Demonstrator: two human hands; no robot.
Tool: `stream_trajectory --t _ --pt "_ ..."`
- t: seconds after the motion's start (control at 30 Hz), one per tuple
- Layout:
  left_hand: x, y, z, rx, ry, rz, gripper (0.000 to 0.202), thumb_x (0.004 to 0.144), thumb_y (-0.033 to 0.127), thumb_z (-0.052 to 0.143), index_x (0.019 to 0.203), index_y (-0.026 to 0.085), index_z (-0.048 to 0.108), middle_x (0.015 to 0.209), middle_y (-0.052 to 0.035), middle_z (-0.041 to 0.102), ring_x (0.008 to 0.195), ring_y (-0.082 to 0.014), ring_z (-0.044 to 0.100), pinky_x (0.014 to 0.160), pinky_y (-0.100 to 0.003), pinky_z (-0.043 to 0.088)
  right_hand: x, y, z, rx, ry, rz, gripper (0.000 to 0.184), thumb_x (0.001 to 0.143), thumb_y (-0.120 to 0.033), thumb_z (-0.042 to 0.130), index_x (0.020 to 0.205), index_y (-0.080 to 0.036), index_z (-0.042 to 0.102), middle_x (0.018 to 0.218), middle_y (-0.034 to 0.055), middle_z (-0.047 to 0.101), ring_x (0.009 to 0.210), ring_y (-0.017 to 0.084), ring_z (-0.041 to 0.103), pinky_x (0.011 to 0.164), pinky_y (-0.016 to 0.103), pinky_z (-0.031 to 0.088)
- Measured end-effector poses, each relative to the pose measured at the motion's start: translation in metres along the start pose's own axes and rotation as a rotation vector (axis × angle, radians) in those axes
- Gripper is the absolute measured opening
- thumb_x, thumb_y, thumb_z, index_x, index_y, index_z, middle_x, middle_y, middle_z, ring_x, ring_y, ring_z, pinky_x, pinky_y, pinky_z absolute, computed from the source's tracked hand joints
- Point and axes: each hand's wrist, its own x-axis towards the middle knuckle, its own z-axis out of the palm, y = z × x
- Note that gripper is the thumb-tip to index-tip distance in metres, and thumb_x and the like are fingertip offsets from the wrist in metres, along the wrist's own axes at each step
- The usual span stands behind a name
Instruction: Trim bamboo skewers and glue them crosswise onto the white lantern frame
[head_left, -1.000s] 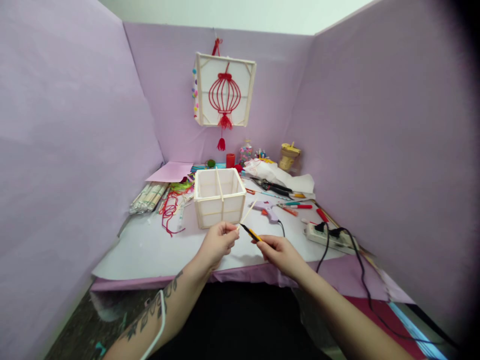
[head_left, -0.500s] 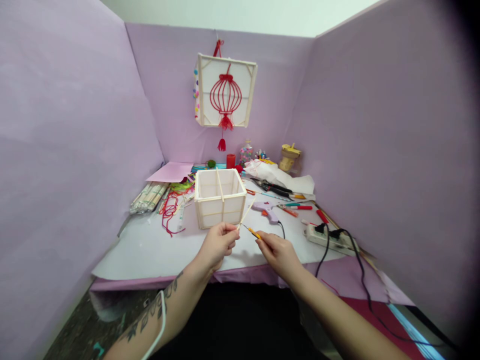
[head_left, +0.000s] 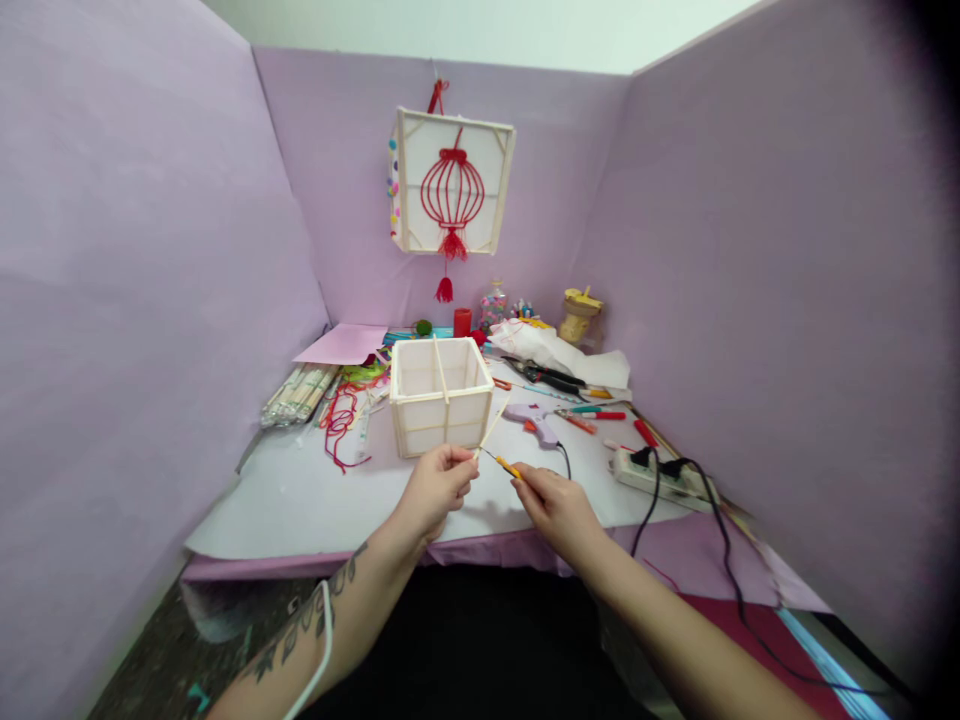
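Where things begin at the far left of the box (head_left: pixel 420 412), bundled sticks (head_left: pixel 296 395) lie in clear wrapping on the counter (head_left: pixel 300 510), with a pink sheet (head_left: pixel 341 343) behind them. Red cord (head_left: pixel 341 425) lies loose just left of the box.

Directly in front of the box is the left grip (head_left: pixel 431 490), closed with thumb and finger pinching a thin stick (head_left: pixel 493 425); whether it touches the box I cannot tell. The box sits upright, its visible sides filled in white, its top open beneath one crossbar. Above and behind it hangs a lantern (head_left: pixel 452 180) with red trim and a tassel. The box's front has no such trim, so I judge its frame largely built and its decoration not begun.

The stick slants up past the box's right edge, not fixed to it. A knife (head_left: pixel 508 467) points at the stick's lower end, right of the box's near corner; the work on that end looks unfinished, though any cut is too small to see. The right grip (head_left: pixel 559 505) is clenched around the knife's handle.

Farther right of the box lie a glue gun (head_left: pixel 529 415) and, beyond, a power strip (head_left: pixel 667 480).
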Motion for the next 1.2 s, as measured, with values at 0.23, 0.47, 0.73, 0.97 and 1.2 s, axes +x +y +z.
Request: stream_trajectory --t 0.23,0.47,0.73,0.97,1.2 --pt "-0.001 0.002 -0.003 0.038 -0.013 -0.007 0.029 0.059 0.025 0.073 0.074 0.017 0.05 0.056 0.006 0.051 0.036 -0.0003 0.026 0.038 -0.017 0.008 0.003 -0.003 -0.002 0.355 -0.228 0.243 0.033 0.09 -0.039 0.047 0.091 -0.017 0.071 0.054 -0.0015 0.054 0.05 0.013 0.047 0.05 0.024 0.037" --pt "0.004 -0.004 -0.002 0.111 0.015 -0.005 0.023 0.06 0.024 0.069 0.071 0.017 0.049 0.05 0.0074 0.047 0.036 -0.0016 0.025 0.037 -0.017 0.009 0.002 -0.003 0.002 0.606 -0.323 0.435 0.034 0.083 -0.044 0.053 0.091 -0.015 0.069 0.047 -0.005 0.046 0.04 0.009 0.032 0.04 0.022 0.025" --pt "0.01 -0.009 -0.003 0.148 0.036 0.018 0.022 0.06 0.024 0.069 0.069 0.017 0.05 0.048 0.0077 0.046 0.036 -0.0027 0.027 0.036 -0.018 0.012 0.002 -0.006 0.004 0.83 -0.375 0.578 0.043 0.073 -0.055 0.061 0.09 -0.015 0.062 0.041 -0.0087 0.044 0.034 0.006 0.025 0.036 0.021 0.015" --pt "0.012 -0.006 -0.006 0.106 -0.016 -0.036 0.028 0.057 0.026 0.072 0.07 0.017 0.05 0.049 0.0075 0.046 0.037 -0.0012 0.025 0.038 -0.018 0.008 0.001 -0.005 0.005 0.917 -0.38 0.598 0.046 0.072 -0.057 0.062 0.091 -0.015 0.062 0.04 -0.0092 0.044 0.033 0.004 0.022 0.036 0.02 0.012" --pt "0.014 -0.006 -0.008 0.08 -0.039 -0.068 0.03 0.055 0.025 0.074 0.071 0.016 0.051 0.049 0.0088 0.042 0.037 -0.0006 0.024 0.04 -0.018 0.007 0.003 0.002 0.008 0.743 -0.355 0.53 0.041 0.081 -0.051 0.054 0.095 -0.015 0.066 0.044 -0.0069 0.044 0.036 0.008 0.03 0.039 0.021 0.021"
